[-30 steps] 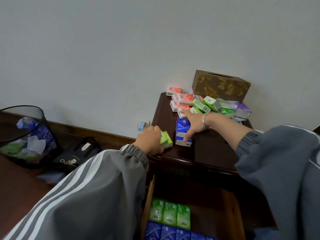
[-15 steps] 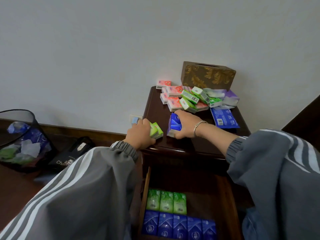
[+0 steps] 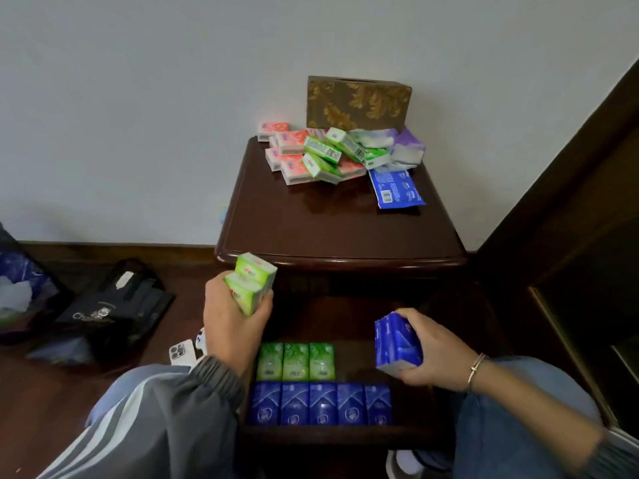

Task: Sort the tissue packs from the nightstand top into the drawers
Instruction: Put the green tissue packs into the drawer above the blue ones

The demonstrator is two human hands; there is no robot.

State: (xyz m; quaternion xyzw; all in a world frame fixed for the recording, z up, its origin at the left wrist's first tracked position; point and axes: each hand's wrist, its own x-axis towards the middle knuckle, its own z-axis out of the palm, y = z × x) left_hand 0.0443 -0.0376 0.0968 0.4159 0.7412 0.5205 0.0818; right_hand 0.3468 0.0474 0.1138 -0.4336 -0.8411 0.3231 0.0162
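Note:
My left hand (image 3: 230, 323) grips two green tissue packs (image 3: 251, 284) just below the front edge of the dark nightstand (image 3: 339, 229). My right hand (image 3: 435, 354) holds blue tissue packs (image 3: 397, 344) above the right side of the open drawer (image 3: 345, 433). Inside the drawer lie a row of three green packs (image 3: 295, 361) and, in front of it, a row of several blue packs (image 3: 320, 404). At the back of the nightstand top lies a heap of red, green and purple packs (image 3: 325, 155), with a flat blue pack (image 3: 396, 188) beside it.
A brown patterned tissue box (image 3: 358, 103) stands against the wall behind the heap. On the floor to the left are a black bag (image 3: 114, 309), a phone (image 3: 181, 352) and a bin's edge (image 3: 14, 281). Dark wooden furniture (image 3: 570, 219) rises on the right.
Both hands have left the nightstand top and come down toward the open drawer, each carrying its packs. The view has tilted down, showing more of the drawer.

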